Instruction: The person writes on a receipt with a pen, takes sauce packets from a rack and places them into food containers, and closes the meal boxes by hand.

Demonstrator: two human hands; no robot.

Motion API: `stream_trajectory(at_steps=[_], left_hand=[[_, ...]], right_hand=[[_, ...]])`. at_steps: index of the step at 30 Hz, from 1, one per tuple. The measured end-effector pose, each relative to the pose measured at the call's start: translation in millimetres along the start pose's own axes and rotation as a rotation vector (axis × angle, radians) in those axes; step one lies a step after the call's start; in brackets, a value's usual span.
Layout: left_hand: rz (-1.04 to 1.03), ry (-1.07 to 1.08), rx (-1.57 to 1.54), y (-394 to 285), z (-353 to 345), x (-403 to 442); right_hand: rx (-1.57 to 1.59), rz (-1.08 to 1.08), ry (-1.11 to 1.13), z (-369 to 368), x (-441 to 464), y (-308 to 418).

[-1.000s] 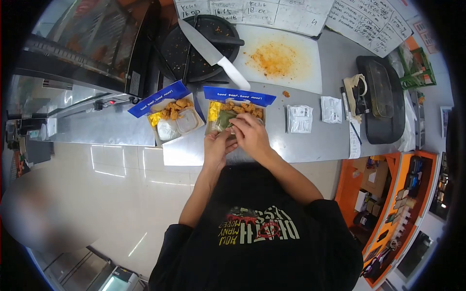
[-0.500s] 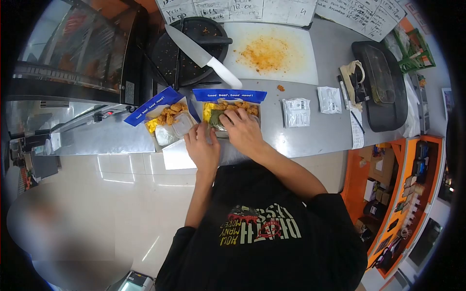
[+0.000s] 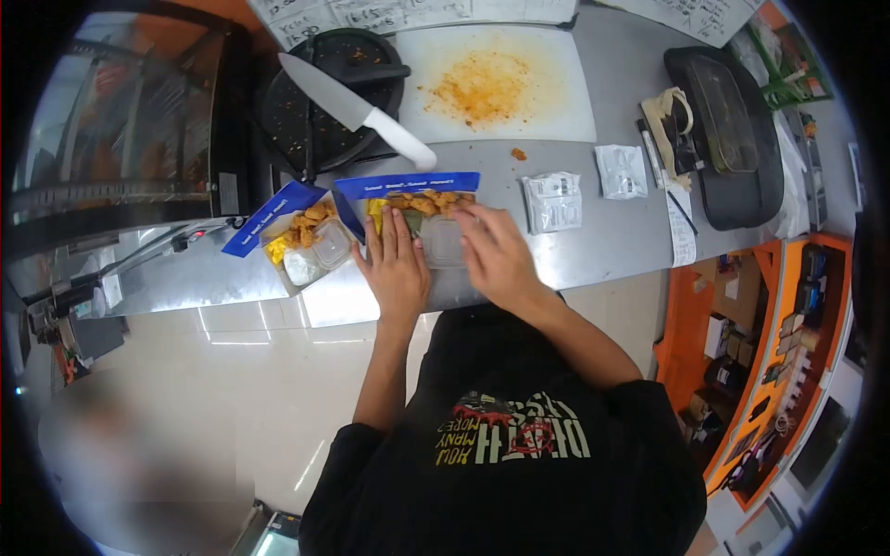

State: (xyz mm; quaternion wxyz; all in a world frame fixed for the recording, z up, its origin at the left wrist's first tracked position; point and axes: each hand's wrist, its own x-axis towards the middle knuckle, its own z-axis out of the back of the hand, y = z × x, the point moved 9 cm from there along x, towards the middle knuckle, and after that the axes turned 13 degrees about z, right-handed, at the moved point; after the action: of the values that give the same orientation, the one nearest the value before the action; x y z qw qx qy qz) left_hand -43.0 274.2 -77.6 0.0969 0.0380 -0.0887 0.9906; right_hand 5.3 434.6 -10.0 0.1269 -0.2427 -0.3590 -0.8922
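Partly beneath both hands (image 3: 400, 275) (image 3: 502, 259): open food box (image 3: 408, 186).

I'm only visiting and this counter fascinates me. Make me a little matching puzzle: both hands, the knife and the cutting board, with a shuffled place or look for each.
1. left hand
2. right hand
3. knife
4. cutting board

A. smeared with orange
B. at the right side of the right-hand food box
C. lying partly over the black pan
D. over the left part of that same box

Pairs: 1-D, 2-B, 3-C, 4-A
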Motion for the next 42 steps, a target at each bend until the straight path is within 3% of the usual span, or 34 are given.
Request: stream_trajectory(at_steps=[4, 7, 8, 10, 12, 14, 17, 18, 21, 23, 26, 29, 36, 37, 40, 42], left_hand=[[0.070, 0.062, 0.155, -2.2, -8.0, -3.1], [0.024, -0.009, -0.089, 13.5, -18.2, -12.4], [0.104, -0.029, 0.000, 23.1, -24.4, -13.0], [0.161, -0.203, -0.110, 21.8, -2.1, -13.5], [0.198, -0.439, -0.320, -18.2, 35.6, -27.8], [0.280, -0.502, -0.441, -102.6, 59.0, -53.3], [0.396, 0.191, -1.006, -229.3, 17.8, -104.9], [0.222, 0.369, -1.238, -288.3, 7.0, -128.4], [0.137, 1.002, -1.374, -449.5, -26.3, -173.4], [0.088, 1.169, -1.374, -518.7, -37.9, -177.0], [0.046, 1.242, -1.345, -585.5, -50.0, -160.8], [0.091, 1.239, -1.341, -641.2, -59.5, -143.0], [0.233, 1.219, -1.363, -791.0, -90.9, -122.4], [0.255, 1.215, -1.370, -811.5, -92.8, -121.7], [0.306, 1.226, -1.405, -866.4, -98.1, -121.4], [0.330, 1.227, -1.436, -896.7, -105.1, -125.9]], right_hand=[[0.055, -0.146, -0.071, 76.7, -33.2, -31.4], [0.052, -0.171, -0.128, 144.0, -73.7, -53.4], [0.057, -0.162, -0.159, 176.7, -85.8, -66.3], [0.093, -0.164, -0.196, 251.6, -111.5, -93.0], [-0.065, -0.038, -0.292, 342.7, -129.0, -123.7], [-0.153, 0.025, -0.341, 433.6, -138.1, -161.2], [-0.171, 0.068, -0.442, 565.4, -124.9, -219.9], [-0.127, 0.009, -0.585, 603.2, -120.3, -251.0], [0.173, -0.116, -0.969, 696.2, -114.9, -343.8], [0.059, -0.158, -1.043, 755.1, -127.3, -412.3], [-0.150, -0.224, -1.071, 829.3, -149.9, -510.0], [-0.342, -0.404, -0.946, 898.7, -153.6, -617.3], [-0.965, -0.439, -0.423, 1008.5, -57.7, -823.0], [-0.775, -0.544, -0.297, 1012.1, -46.8, -862.5], [-0.615, -0.695, 0.029, 1009.9, -11.3, -932.5], [-0.662, -0.611, -0.018, 1012.0, 10.9, -980.5]])
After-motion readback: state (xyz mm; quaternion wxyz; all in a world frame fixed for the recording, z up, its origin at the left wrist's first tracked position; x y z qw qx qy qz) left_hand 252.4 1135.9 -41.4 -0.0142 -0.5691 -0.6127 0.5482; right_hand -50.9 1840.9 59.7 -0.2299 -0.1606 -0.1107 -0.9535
